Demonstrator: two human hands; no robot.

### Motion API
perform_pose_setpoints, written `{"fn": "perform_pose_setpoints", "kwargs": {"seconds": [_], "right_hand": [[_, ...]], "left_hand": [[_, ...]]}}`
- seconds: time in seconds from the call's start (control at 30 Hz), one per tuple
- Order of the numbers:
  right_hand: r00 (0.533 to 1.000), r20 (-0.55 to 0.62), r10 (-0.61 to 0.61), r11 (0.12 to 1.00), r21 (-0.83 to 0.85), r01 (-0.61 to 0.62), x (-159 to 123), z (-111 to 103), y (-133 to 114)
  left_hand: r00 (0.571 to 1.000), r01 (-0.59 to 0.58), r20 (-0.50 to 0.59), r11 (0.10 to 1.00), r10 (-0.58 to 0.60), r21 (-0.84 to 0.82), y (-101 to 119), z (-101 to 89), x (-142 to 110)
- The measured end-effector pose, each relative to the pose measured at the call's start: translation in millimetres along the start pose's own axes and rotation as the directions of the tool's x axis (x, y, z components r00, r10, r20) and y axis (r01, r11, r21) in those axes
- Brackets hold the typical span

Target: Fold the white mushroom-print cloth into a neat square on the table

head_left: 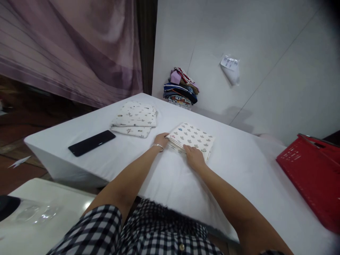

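Observation:
A folded white cloth [195, 136] with grey cloud-like prints and a few coloured figures lies flat on the white-covered table [170, 177]. At its left corner, my left hand [161, 139], with a bracelet on the wrist, grips the layered edge; some of its fingertips are hidden. My right hand [195, 156] holds the near edge, its fingers partly on top and partly out of sight. Farther left is a second folded cloth [135, 115], white with small plant-like prints, which neither hand touches.
A black phone-like slab [91, 142] lies on the table's left part. A stack of folded fabrics [181, 88] stands by the wall. The red basket [313, 177] is at the right edge. A white surface [66, 202] with clear plastic items sits lower left; a pink curtain [106, 46] hangs behind.

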State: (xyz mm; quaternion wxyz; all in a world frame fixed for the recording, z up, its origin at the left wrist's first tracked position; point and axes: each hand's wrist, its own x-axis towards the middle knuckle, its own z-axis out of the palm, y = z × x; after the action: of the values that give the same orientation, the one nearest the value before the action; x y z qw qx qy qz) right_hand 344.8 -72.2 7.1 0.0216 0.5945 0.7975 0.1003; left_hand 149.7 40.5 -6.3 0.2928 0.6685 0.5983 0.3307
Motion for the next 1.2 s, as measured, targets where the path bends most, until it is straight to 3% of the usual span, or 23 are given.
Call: {"fn": "perform_pose_setpoints", "kwargs": {"seconds": [0.1,0.3,0.47,0.57,0.63,0.67,0.7,0.8,0.97,1.07,1.2], "right_hand": [[1.0,-0.011,0.006,1.0,0.007,-0.005,-1.7,1.4,-2.3],[1.0,-0.013,0.012,0.999,0.031,-0.012,-1.2,2.3,-4.0],[0.998,-0.062,-0.005,0.999,0.053,0.008,-0.5,5.1,-3.4],[0.995,-0.104,-0.015,0.998,0.062,0.021,0.6,5.6,-4.5],[0.993,-0.115,-0.015,0.997,0.071,0.023,2.5,5.1,-5.4],[0.993,-0.115,-0.014,0.997,0.08,0.024,3.4,4.6,-5.6],[0.993,-0.116,-0.011,0.995,0.093,0.022,3.9,4.2,-5.5],[0.991,-0.137,0.003,0.987,0.157,0.019,-1.0,3.5,-1.9],[0.967,-0.212,0.14,0.967,0.239,-0.088,-37.2,16.0,15.4],[0.958,-0.266,0.107,0.962,0.269,-0.033,-57.3,30.0,23.9],[0.952,-0.298,0.075,0.939,0.343,0.034,-63.8,39.2,26.2]], "left_hand": [[1.0,-0.003,-0.01,1.0,0.003,0.002,-0.9,-0.3,6.4],[0.997,0.037,0.07,0.997,-0.041,0.063,-10.6,-4.0,14.2],[0.993,-0.011,0.117,0.988,-0.007,0.151,12.1,-12.4,8.6],[0.973,-0.229,0.08,0.944,0.216,0.238,38.3,-3.3,-2.9],[0.902,-0.431,0.14,0.836,0.409,0.338,49.1,9.4,-10.3],[0.87,-0.492,0.198,0.783,0.451,0.381,50.8,16.3,-12.6],[0.853,-0.521,0.264,0.746,0.45,0.415,50.1,22.9,-13.8],[0.865,-0.494,0.359,0.719,0.351,0.489,39.2,36.8,-10.6],[0.867,-0.49,0.37,0.705,0.334,0.512,28.2,40.3,-2.2],[0.868,-0.488,0.37,0.709,0.332,0.509,30.1,39.2,-2.6],[0.875,-0.475,0.363,0.714,0.321,0.513,32.4,38.2,-5.9]]}}
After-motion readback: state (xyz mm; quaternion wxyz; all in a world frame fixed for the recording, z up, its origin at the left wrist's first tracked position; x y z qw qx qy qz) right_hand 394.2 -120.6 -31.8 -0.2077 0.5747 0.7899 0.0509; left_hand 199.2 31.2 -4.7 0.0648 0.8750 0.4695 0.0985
